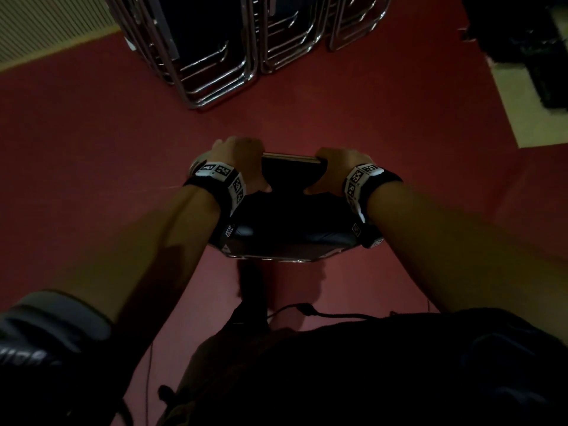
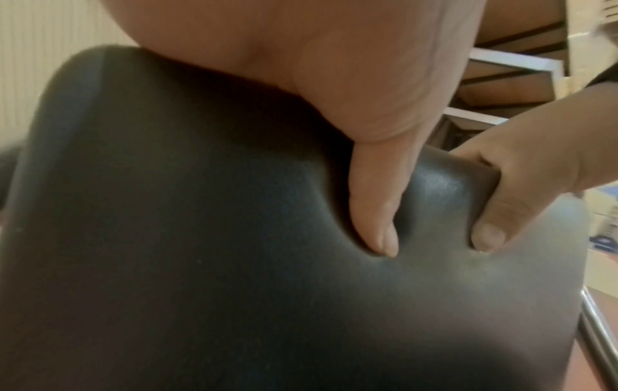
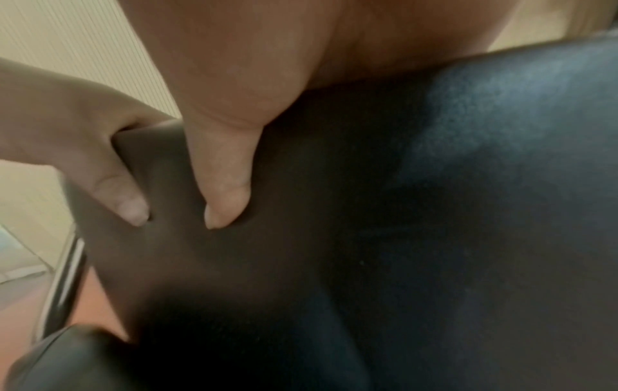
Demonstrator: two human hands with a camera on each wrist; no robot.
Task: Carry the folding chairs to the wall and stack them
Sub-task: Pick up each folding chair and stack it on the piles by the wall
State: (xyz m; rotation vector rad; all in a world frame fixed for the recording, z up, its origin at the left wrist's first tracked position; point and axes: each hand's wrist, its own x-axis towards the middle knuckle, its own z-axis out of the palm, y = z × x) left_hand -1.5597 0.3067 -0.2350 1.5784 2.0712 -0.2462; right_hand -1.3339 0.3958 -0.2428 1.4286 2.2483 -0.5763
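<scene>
— Head view: both hands gripped one chair (image 1: 292,210) by its back, left hand (image 1: 238,162) and right hand (image 1: 333,170); three stacks (image 1: 233,50) leaned at twelve o'clock.

— Wrist views: thumbs (image 2: 374,211) dented the padding (image 3: 334,238); that soft vinyl might slip, and the legs might catch the stacks.

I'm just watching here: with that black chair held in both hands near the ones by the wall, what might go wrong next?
1. Both the left hand and the right hand hold the folding chair by its soft padded part, with thumbs dug in; padding may give and the chair slip.
2. The stacked chairs lean in tight rows; a clumsy set-down might knock them over.
3. A cable dangles near the body and might snag.
</scene>
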